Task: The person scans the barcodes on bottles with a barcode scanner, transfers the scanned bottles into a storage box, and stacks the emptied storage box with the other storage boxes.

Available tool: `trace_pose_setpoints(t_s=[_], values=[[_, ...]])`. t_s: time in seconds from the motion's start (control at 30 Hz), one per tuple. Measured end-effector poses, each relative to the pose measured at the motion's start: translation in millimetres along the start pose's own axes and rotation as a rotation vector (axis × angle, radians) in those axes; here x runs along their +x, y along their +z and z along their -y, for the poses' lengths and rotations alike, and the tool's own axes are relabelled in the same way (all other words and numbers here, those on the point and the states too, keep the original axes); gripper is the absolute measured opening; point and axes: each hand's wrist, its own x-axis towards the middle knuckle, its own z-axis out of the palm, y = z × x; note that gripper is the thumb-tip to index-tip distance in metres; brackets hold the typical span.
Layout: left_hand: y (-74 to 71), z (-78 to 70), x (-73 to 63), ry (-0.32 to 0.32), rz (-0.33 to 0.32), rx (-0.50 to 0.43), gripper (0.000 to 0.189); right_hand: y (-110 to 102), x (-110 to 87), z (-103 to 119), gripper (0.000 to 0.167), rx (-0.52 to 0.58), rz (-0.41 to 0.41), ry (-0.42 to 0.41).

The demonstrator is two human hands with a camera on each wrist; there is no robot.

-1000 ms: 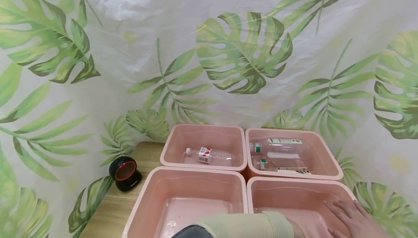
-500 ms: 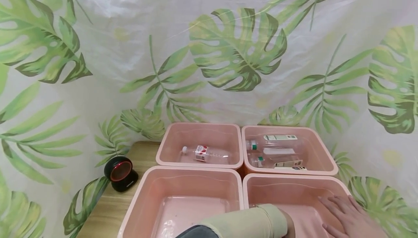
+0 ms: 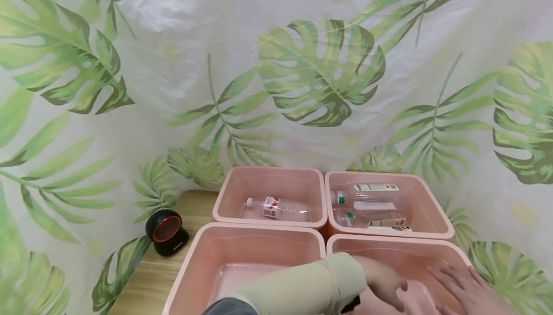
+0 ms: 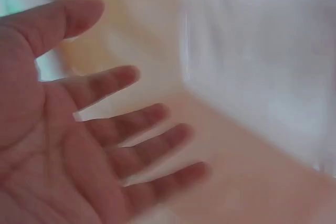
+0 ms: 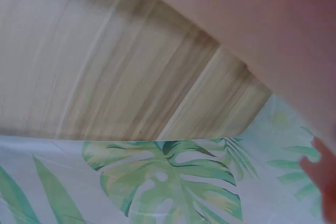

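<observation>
My left hand point(image 3: 382, 279), in a pale green sleeve, reaches across from the left over the front right pink bin point(image 3: 389, 240). In the left wrist view the left hand's fingers point(image 4: 152, 145) are spread and slightly bent, with nothing in the palm. The right hand point(image 3: 471, 293) lies at the right wall of this same bin, its fingers extended over the rim. Part of a blurred hand point(image 5: 320, 182) shows at the right edge of the right wrist view. The lower part of the bin is cut off by the frame.
Behind, one pink bin point(image 3: 276, 169) holds a clear bottle point(image 3: 276, 208) with a red-white label; another point(image 3: 432, 209) holds clear bottles point(image 3: 376, 190) with green bands. A front left bin point(image 3: 259, 227) stands beside a black round device point(image 3: 166, 232) on the wooden table point(image 3: 147, 276).
The left hand has come up into view from lower in the front right bin, and its sleeve has shifted up and left. The right hand stays at the bin's right wall.
</observation>
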Motion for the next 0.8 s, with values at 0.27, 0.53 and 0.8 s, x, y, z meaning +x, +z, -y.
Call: trace_pose_setpoints(t_s=[0.27, 0.53, 0.8], values=[[-44.6, 49.4, -83.5, -0.031, -0.417, 0.022, 0.065, -8, 12.4, -12, 0.079, 0.112, 0.011, -0.038], [-51.9, 116.9, -166.7, -0.147, -0.597, -0.010, 0.072, -44, 71.5, -1, 0.075, 0.140, -0.010, -0.071], [-42.2, 156.4, -235.3, -0.263, -0.672, -0.001, 0.075, -67, 134.7, 11, 0.064, 0.192, 0.038, -0.080]])
